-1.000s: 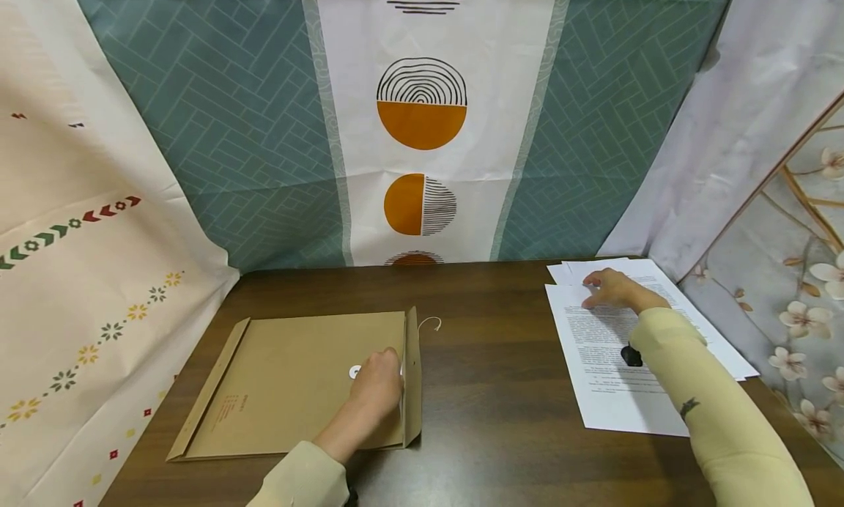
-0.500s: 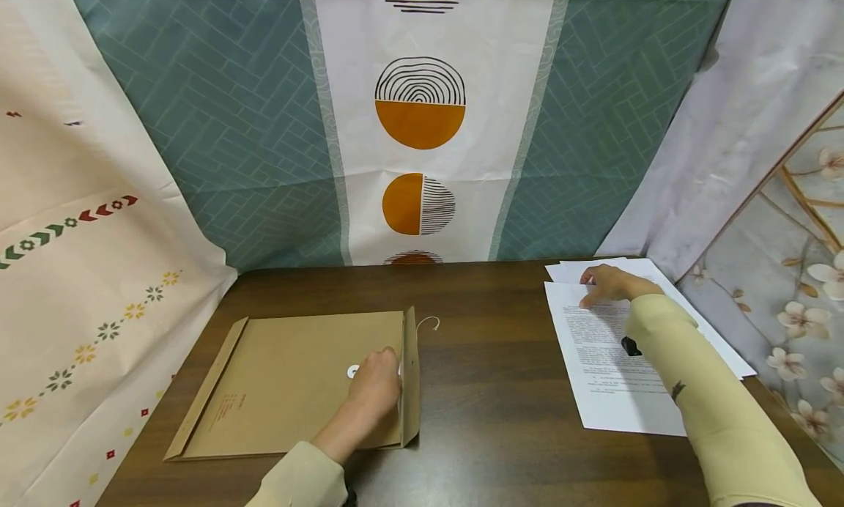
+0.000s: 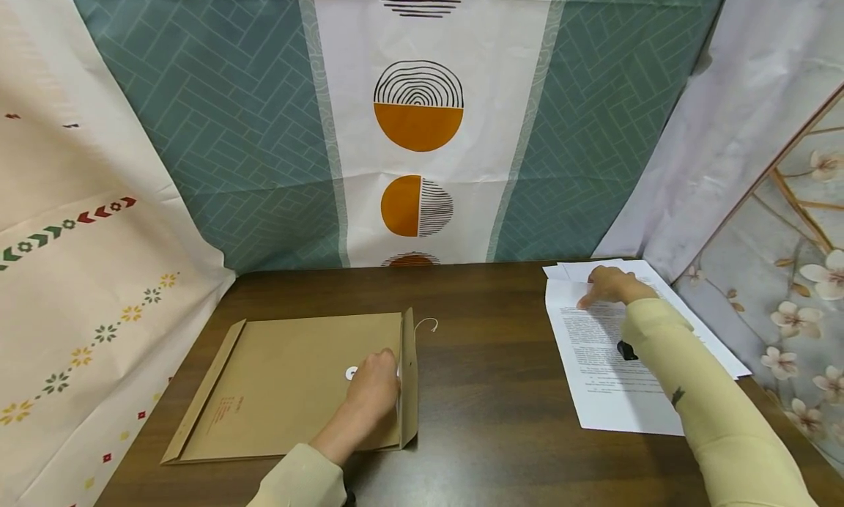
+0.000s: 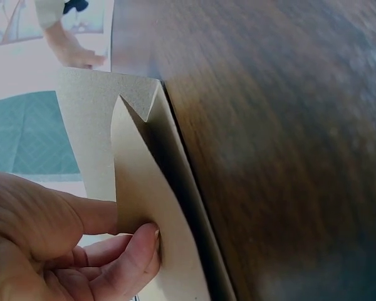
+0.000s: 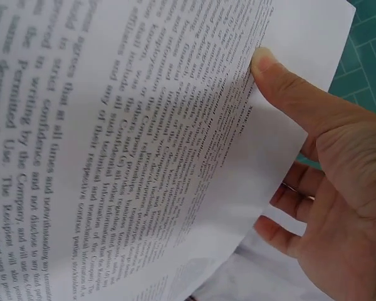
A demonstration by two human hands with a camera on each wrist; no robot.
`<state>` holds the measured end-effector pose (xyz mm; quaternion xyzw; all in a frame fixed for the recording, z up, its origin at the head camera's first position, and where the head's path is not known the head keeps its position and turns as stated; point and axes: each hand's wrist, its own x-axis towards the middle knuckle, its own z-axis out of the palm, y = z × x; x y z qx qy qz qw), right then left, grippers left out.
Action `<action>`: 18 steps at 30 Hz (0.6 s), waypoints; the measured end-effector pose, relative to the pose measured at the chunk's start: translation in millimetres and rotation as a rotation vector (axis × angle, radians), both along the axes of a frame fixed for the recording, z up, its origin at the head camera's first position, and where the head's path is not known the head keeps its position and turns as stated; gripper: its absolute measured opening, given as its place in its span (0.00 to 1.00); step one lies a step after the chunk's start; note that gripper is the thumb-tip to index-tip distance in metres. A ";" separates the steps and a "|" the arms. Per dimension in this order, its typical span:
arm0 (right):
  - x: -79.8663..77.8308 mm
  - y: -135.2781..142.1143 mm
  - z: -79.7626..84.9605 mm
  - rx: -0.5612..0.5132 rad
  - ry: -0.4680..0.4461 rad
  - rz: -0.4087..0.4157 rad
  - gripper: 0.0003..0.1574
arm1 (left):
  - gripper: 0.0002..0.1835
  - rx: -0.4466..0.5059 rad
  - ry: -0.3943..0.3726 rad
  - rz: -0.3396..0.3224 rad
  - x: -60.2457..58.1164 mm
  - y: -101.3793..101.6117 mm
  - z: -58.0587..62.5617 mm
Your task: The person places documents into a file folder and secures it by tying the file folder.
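Envelope of brown card (image 3: 297,390) lies on the left of the counter (image 3: 494,346) — our left hand (image 3: 376,386) pinches its upper layer at the open right end — while over at the right our right hand (image 3: 612,285) grips a printed sheet (image 3: 596,382) near its far edge, overlapping more papers (image 3: 649,276).

The envelope (image 3: 290,390) at the lower left of the head view looks like stiff brown card, matt and smooth, with a thin cord-like string (image 3: 428,319) by its right edge. The sheets (image 3: 593,368) at the right are thin white paper, smooth and matt. The table (image 3: 488,375) shows dark wood grain, slightly glossy toward the bottom. Creased, matt cloth (image 3: 250,126) hangs at the top; the pale curtain (image 3: 725,126) at upper right has a faint sheen. The sleeves (image 3: 705,390) are soft, matt fabric.
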<state>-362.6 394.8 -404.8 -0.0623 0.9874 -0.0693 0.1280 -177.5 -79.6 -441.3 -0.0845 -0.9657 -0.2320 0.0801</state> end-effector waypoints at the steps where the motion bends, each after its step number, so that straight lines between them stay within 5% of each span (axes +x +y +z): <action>1: 0.2 0.6 -0.7 0.002 0.001 -0.002 0.50 | 0.05 -0.001 0.005 -0.002 0.2 0.0 -0.2; 10: 6.6 -4.2 -4.2 -0.014 0.036 -0.049 0.50 | 0.06 0.000 0.024 -0.005 0.6 -0.3 -0.6; 18: 13.4 -10.2 -0.7 0.050 0.093 0.001 0.44 | 0.05 -0.006 0.016 -0.011 -0.1 -0.8 1.6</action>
